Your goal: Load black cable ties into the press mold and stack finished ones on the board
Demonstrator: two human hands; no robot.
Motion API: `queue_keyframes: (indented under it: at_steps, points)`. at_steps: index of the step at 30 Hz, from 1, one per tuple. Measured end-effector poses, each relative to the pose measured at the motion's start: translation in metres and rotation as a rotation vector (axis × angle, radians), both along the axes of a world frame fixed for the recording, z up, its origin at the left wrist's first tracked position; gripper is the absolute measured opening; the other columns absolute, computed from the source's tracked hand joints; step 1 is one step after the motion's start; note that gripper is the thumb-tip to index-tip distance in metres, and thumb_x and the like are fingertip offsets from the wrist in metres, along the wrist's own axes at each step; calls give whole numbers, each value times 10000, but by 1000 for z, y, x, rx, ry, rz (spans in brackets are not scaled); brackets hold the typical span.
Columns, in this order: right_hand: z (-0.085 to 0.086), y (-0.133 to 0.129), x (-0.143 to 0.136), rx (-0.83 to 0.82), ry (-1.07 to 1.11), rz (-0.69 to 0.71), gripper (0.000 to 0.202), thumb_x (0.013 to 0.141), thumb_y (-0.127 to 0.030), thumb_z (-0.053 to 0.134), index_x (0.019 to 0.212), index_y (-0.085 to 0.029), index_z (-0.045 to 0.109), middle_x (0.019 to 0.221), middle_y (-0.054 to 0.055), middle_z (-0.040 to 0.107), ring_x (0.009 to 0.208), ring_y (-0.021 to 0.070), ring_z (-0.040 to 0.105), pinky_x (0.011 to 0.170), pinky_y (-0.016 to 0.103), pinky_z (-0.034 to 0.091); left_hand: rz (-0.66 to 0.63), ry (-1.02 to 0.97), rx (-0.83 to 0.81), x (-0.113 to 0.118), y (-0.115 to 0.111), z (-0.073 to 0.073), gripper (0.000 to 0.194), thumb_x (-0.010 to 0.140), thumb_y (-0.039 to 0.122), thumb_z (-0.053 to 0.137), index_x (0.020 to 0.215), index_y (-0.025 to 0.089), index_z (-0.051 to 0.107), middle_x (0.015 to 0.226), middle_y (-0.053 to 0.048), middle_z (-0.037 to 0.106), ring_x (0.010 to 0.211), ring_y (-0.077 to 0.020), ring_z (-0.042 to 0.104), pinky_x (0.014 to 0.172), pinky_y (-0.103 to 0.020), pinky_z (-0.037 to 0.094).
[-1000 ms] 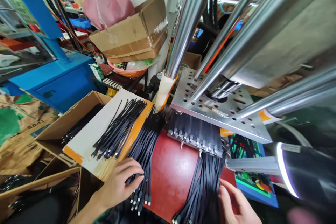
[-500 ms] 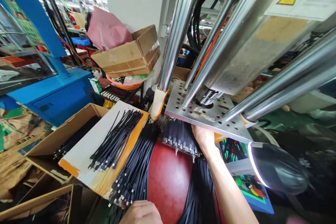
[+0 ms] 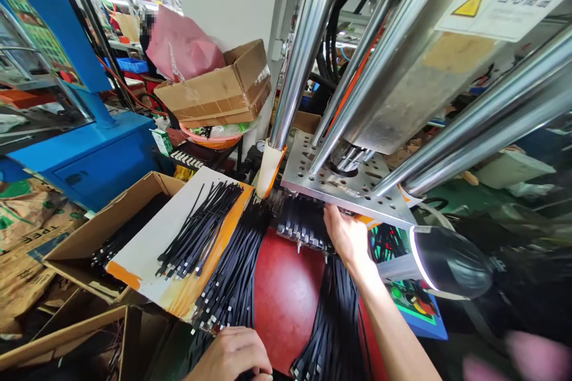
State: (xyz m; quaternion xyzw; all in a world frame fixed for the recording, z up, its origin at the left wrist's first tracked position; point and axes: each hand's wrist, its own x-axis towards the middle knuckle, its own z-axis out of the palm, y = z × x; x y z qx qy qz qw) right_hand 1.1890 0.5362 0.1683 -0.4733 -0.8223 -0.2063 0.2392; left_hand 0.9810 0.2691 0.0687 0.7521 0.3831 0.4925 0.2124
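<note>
My right hand (image 3: 346, 235) reaches under the press's perforated metal plate (image 3: 308, 181). Its fingers bend around the right end of a dark metal fixture block (image 3: 313, 241), and some fingertips are hidden. A row of small metal clips with black strands behind them lines the block's front. My left hand (image 3: 236, 354) is closed at the bottom edge; something black shows beneath it, too little to name. Between the hands lies a red, rounded surface (image 3: 286, 303). Black cables with pale square tips lie in a left bundle (image 3: 236, 268) and a right bundle (image 3: 337, 315).
More black cables (image 3: 201, 226) lie on a white and orange board (image 3: 138, 250) at left. Cardboard boxes (image 3: 71, 244) stand beyond it. Thick steel columns (image 3: 295, 65) rise around the press. A black lamp-like housing (image 3: 451, 262) and a blue control box (image 3: 429, 324) sit at right.
The whole view has shifted slightly, with the press plate appearing higher. My left hand shows a little more, with black now visible beneath it. My right hand stays at the block.
</note>
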Motion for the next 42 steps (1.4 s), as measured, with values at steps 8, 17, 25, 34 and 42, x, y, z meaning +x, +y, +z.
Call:
queue_keyframes:
  at_steps: [8,17,25,34,42]
  points:
    - [78,-165,30,154,264,92,145,1030,-329,605,1037,-231,711,925,59,716,757,155,674,741,291,520,196,-188,-255,-58,52,71,481,973,575,604,1308,230,615,1321,-121,649,1120,-237,641,1004,-358,517]
    - [68,-204,25,-397,340,270,108,1037,-248,569,1025,-240,676,920,26,714,789,149,706,700,247,549,-1134,-523,-773,25,51,43,1020,859,856,509,1585,148,400,1492,-246,554,1408,-383,533,1192,-558,363]
    - [48,-215,35,-552,464,205,109,1029,-171,563,1012,-214,661,899,-1,672,774,106,657,700,206,496,-766,-810,-1113,77,14,1,878,780,686,795,1443,173,537,939,-55,664,706,-151,669,747,-298,517]
    - [44,-222,43,-580,429,138,119,1035,-171,551,1008,-210,660,890,-6,656,737,122,614,674,249,426,-580,-278,-1037,70,20,16,594,851,581,765,1252,149,686,759,38,518,672,-105,448,651,-232,383]
    - [41,-229,45,-607,396,115,149,1042,-179,523,1007,-215,663,889,1,667,756,141,630,670,260,439,-662,-70,-827,71,13,33,634,1060,610,348,800,159,710,883,-45,604,946,-193,621,901,-295,453]
